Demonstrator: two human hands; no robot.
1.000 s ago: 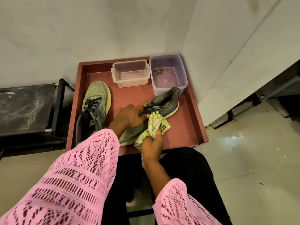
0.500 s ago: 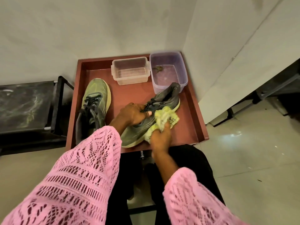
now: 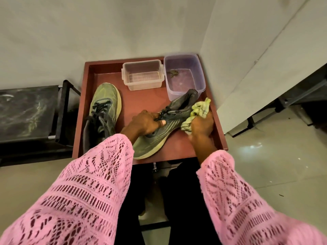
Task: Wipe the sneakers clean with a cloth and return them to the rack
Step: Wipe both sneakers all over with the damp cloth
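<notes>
Two grey-green sneakers lie on a red-brown tray point(image 3: 177, 152). One sneaker point(image 3: 104, 110) rests at the tray's left side, toe pointing away from me. The other sneaker point(image 3: 159, 137) lies on its side across the middle, toe toward me. My left hand point(image 3: 145, 122) grips it at the laces. My right hand point(image 3: 201, 124) clutches a bunched yellow-green cloth point(image 3: 198, 112) and presses it against the sneaker's side near the heel.
A clear plastic box point(image 3: 143, 76) and a purple tub point(image 3: 184, 75) holding water stand at the tray's back. A black rack point(image 3: 31, 117) sits left of the tray. White walls close the corner behind and right; a tiled floor point(image 3: 276, 165) lies to the right.
My right hand slid the cloth along the sneaker's side from near the middle toward the heel. My left hand kept its hold at the laces.
</notes>
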